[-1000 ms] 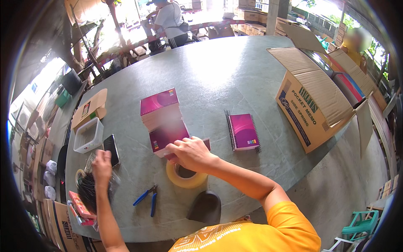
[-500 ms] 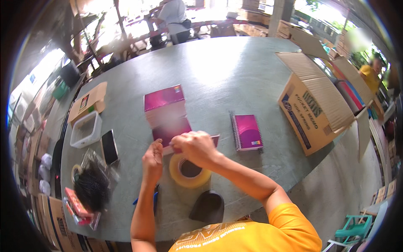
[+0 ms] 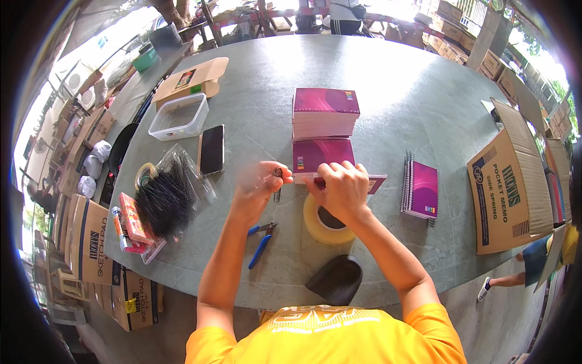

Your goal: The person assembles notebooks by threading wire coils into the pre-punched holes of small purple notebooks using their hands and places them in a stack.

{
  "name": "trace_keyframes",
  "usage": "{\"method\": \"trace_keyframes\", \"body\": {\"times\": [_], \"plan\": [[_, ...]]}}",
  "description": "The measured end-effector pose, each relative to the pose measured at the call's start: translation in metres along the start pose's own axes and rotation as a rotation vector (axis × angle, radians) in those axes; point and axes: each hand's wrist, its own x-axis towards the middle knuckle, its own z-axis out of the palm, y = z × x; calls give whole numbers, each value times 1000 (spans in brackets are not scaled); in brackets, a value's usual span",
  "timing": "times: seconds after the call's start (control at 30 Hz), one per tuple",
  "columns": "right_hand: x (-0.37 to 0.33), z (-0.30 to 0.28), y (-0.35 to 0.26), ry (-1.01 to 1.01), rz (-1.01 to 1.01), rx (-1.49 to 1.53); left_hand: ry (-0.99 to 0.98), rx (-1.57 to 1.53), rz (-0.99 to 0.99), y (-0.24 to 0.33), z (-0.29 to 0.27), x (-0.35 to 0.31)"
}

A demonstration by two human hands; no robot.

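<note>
Fingers of the left hand point(image 3: 260, 182) are closed around a dark wire coil point(image 3: 277, 195), its end hanging free; by the curled right-hand fingers, a purple-covered pad point(image 3: 377, 184) is gripped just above the tape roll point(image 3: 329, 224). Nearest the body, a dark rounded object point(image 3: 335, 280) is laid on the table point(image 3: 267, 97), with blue-handled pliers point(image 3: 261, 247) beyond it. Black coils point(image 3: 167, 197) are heaped at the left; a spiral-bound notebook point(image 3: 422, 189) is set at the right. Past the hands, more purple-covered pads are piled in two adjoining stacks point(image 3: 326, 102). Farther left, a clear tub point(image 3: 195, 124) is placed beside a flattened carton point(image 3: 188, 79).
</note>
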Motion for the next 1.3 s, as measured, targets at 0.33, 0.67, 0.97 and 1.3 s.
{"method": "trace_keyframes", "body": {"times": [0.33,0.67,0.97,1.3], "plan": [[-2,-6,13,-91,-129,116,9,900,276,15,4,-7],[0,-26,23,-246,-71,435,150,1431,46,-27,-42,-7],[5,-20,16,-225,-29,413,254,1557,-110,-70,-52,26],[10,-16,9,-255,68,378,90,948,73,-6,29,-11]]}}
